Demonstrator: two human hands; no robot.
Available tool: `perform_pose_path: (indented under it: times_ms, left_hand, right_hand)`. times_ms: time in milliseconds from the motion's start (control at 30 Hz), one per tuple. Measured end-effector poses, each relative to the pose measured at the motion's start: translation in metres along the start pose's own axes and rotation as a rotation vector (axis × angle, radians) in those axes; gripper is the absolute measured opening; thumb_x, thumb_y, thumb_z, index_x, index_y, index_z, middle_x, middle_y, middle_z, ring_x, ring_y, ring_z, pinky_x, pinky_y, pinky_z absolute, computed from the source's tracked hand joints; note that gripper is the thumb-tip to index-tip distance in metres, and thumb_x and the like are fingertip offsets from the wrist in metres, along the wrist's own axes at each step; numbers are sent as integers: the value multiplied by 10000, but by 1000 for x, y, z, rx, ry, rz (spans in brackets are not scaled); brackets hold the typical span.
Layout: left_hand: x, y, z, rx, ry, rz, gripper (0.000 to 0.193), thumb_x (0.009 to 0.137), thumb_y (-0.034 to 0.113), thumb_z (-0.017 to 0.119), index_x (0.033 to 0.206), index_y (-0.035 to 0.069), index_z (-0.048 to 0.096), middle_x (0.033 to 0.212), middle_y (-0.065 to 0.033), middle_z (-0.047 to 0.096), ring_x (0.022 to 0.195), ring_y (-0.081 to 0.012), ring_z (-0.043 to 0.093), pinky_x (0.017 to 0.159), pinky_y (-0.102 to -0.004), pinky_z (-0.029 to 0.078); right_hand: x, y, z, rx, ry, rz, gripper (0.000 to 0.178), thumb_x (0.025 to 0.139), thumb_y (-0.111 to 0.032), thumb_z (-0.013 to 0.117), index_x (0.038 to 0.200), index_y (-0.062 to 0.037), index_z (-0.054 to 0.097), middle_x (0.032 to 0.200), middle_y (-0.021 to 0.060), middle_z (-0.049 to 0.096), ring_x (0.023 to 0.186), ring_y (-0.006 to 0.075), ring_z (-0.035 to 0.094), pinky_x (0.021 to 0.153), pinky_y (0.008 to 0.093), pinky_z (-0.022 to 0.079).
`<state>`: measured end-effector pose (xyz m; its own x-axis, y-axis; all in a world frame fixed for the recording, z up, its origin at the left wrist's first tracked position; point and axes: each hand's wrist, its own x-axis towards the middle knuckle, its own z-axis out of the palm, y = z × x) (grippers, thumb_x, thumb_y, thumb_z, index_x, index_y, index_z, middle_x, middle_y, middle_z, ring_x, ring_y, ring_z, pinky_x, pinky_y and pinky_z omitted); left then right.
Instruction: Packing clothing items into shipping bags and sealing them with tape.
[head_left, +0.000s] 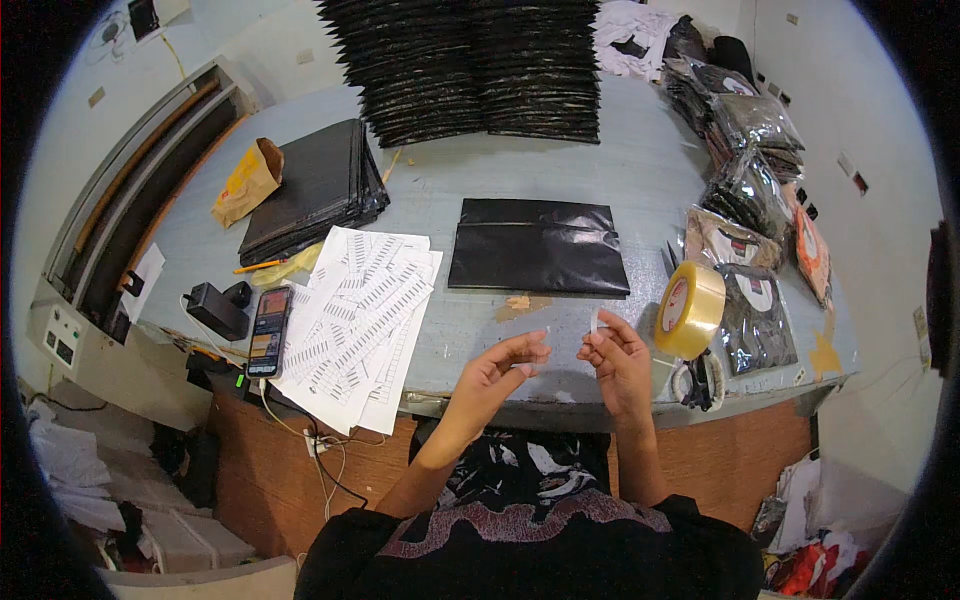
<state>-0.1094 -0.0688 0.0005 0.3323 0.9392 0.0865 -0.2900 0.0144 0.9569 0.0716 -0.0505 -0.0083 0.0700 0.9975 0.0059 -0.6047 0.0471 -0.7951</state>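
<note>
Right hand: RH (618,360) raised above table's near edge; thumb + fingertips pinch a small white strip (595,320), approx. upright.
Left hand: LH (505,370) raised opp. RH, well apart from the pouch; fingers curled, thumb near index tip. Pale bits show at fingertips; cannot tell whether tape, paper or nail, so grip unconfirmed.
Strip handling: judged as the step in hand. Pinch strip by its extreme end only; keep its face off skin, esp. if adhesive (cannot confirm). Keep both hands level, strip taut w/o curl. Any placement calls for a flat, smooth surface; press from middle out.
Black pouch: pouch (538,248) flat on table (640,150), just beyond hands, touching neither; crease runs across upper part.
Tape roll: clear/yellowish roll (690,310) on edge, near RH, right side. Likely to be knocked if RH swings wide.
Paper sheets: printed sheets (345,320) left of LH, overlapping, lower corners past table edge; may snag left forearm.
Phone: phone (268,335) beside sheets, screen lit, cable attached; keep forearm clear.
Far left: stack of black pouches (300,195), w/ paper bag (250,183) on/against it.
Far side: 2 tall black stacks (470,75).
Far right: bagged garments (755,320), piled along edge.
</note>
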Motion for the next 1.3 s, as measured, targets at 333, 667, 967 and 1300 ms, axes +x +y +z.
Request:
perform_pose_path:
  times_ms: [333, 667, 967, 1300]
  left_hand:
    - [3, -8, 0, -78, 81, 51, 394, 813, -51, 466, 1202, -2, 433, 1123, -109, 519, 1054, -165, 484, 926, -283, 355]
    - [6, -15, 0, -134, 119, 68, 396, 815, -42, 477, 1206, -7, 425, 1127, -111, 518, 1062, -175, 485, 924, -277, 352]
    - [7, -17, 3, -200, 148, 79, 410, 807, -49, 479, 1210, -37, 405, 1131, -129, 504, 1049, -174, 478, 924, -284, 355]
    - [7, -20, 6, -192, 151, 114, 362, 822, -34, 476, 1183, -30, 446, 1119, -105, 529, 1034, -156, 498, 910, -279, 363]
  right_hand:
    - [-5, 10, 0, 41, -119, 2, 65, 817, -62, 540, 811, 0, 555, 774, 91, 592, 723, 162, 577, 642, 289, 485]
    - [-19, 10, 20, -181, -180, 21, 132, 837, -136, 538, 781, -17, 549, 652, 12, 511, 588, 81, 451, 549, 215, 353]
    - [-22, 19, 31, -291, -160, 13, 176, 844, -172, 533, 733, -36, 551, 585, -31, 463, 535, 38, 397, 502, 185, 293]
    - [-21, 25, 36, -361, -93, -25, 205, 832, -160, 537, 675, -29, 546, 537, -18, 466, 466, 43, 387, 445, 184, 277]
